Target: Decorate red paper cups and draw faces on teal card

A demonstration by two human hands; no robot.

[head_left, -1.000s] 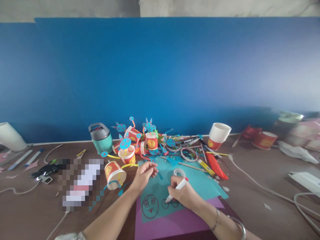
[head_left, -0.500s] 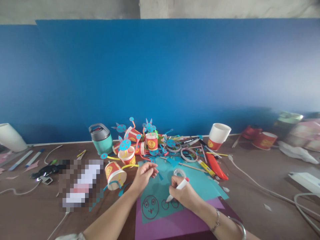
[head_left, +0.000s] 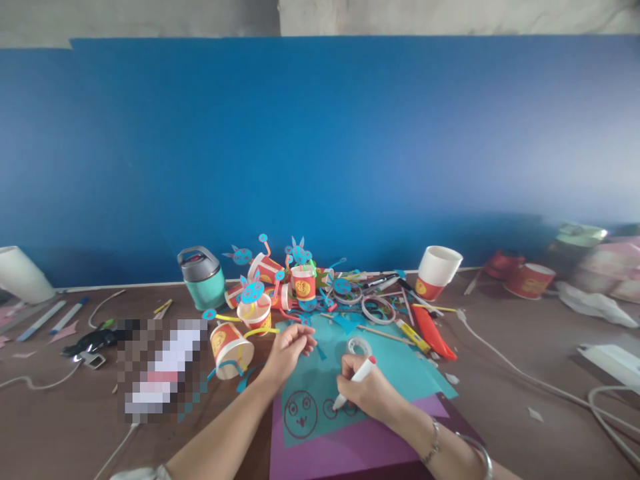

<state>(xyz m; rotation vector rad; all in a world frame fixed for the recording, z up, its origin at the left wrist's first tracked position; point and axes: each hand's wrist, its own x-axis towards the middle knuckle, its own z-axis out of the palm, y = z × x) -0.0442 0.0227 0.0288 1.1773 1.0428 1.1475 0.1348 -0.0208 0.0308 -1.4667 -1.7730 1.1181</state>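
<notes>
My right hand (head_left: 363, 383) is closed round a white marker (head_left: 356, 381) with a red end. The marker's tip meets the teal paper (head_left: 325, 370) at a small drawn circle. To the left on that sheet is a larger red-drawn face (head_left: 301, 415) with eyes and a mouth. My left hand (head_left: 295, 343) hovers or rests at the sheet's upper left, fingers loosely curled and apart, with nothing seen in it. Under the teal paper lies a purple sheet (head_left: 320, 457). A clear tape roll (head_left: 359, 346) sits just beyond my right hand.
Decorated paper cups (head_left: 231, 350) lie and stand at the left beside a teal flask (head_left: 206, 287). Behind the paper are scissors (head_left: 379, 310), pens and scraps. Further right are a red object (head_left: 434, 335), a white-and-red cup (head_left: 439, 270) and a white cable (head_left: 520, 373).
The marker in my right hand has shifted very slightly at the small circle. A blue rabbit-like figure on a cup has moved slightly right. My left hand looks unchanged.
</notes>
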